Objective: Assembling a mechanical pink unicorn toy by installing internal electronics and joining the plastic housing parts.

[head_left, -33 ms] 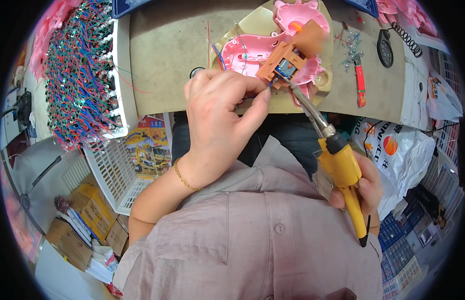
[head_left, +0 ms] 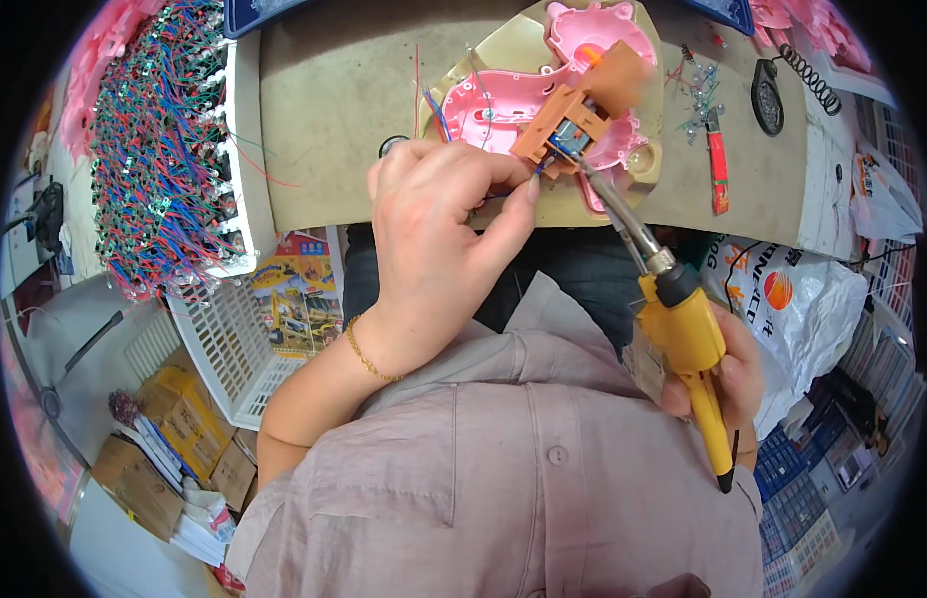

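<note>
My left hand (head_left: 439, 214) pinches a thin blue wire (head_left: 539, 170) between thumb and forefinger, beside an orange plastic housing (head_left: 536, 133). Inside the housing's opening shows a blue component (head_left: 569, 138). My right hand (head_left: 735, 369) is wrapped round a yellow soldering iron (head_left: 680, 334), whose metal tip reaches up to the near right edge of the opening. Whether the tip touches anything is too small to tell. Under and around the housing lie pink plastic shell halves (head_left: 513, 92), resting on a beige holder (head_left: 638, 194).
A white tray (head_left: 240, 149) heaped with wired parts (head_left: 159, 149) stands at left. On the right lie a red-handled knife (head_left: 719, 174), small clear LEDs (head_left: 700, 95) and a black oval object (head_left: 768, 97) by a coiled cord (head_left: 810, 80). Below the table are a white basket (head_left: 219, 339) and a plastic bag (head_left: 797, 329).
The soldering iron in my right hand has shifted slightly right and back toward me, its tip drawing a little away from the housing. My left hand stays in place.
</note>
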Demonstrator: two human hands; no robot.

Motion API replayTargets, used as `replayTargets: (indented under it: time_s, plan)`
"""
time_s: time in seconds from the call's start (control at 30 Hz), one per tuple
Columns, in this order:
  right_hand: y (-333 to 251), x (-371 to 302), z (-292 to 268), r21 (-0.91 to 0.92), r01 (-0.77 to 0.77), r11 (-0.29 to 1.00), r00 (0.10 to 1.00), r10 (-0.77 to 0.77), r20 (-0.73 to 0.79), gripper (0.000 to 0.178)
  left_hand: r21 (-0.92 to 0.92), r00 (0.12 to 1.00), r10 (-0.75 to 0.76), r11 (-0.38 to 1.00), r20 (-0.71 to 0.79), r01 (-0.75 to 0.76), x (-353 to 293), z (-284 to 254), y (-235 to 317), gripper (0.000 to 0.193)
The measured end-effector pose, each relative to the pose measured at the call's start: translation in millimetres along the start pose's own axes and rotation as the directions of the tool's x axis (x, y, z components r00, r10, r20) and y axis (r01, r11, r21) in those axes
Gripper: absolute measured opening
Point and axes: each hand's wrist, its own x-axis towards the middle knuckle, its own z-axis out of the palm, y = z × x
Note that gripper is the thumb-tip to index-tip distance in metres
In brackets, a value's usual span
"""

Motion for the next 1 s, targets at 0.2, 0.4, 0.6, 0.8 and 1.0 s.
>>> replayTargets:
  time_s: [0.2,0.4,0.6,0.8,1.0]
  plan:
    - [5,29,20,-0.408,0.463,0.787,0.717,-0.603,-0.35,0.048,0.264,0.932,0.335,0.92,-0.137,-0.291,0,-2,-7,0.012]
    - [1,24,8,-0.133,0.446,0.885,0.805,-0.462,-0.373,0.066,0.032,0.997,0.068,0.997,-0.028,-0.067,16,-11,7,0.01]
    - [6,24,12,-0.128,0.441,0.888,0.796,-0.454,-0.4,0.067,0.1,0.995,0.079,0.991,0.054,-0.084,23,-12,12,0.008]
    - [0,41,13,-0.063,0.546,0.835,0.777,-0.533,-0.335,0.057,0.117,0.994,0.104,0.987,0.039,-0.108,22,-10,13,0.009]
    - [0,38,18,-0.071,0.507,0.859,0.78,-0.493,-0.387,0.055,0.117,0.994,0.09,0.988,0.063,-0.097,23,-12,15,0.009]
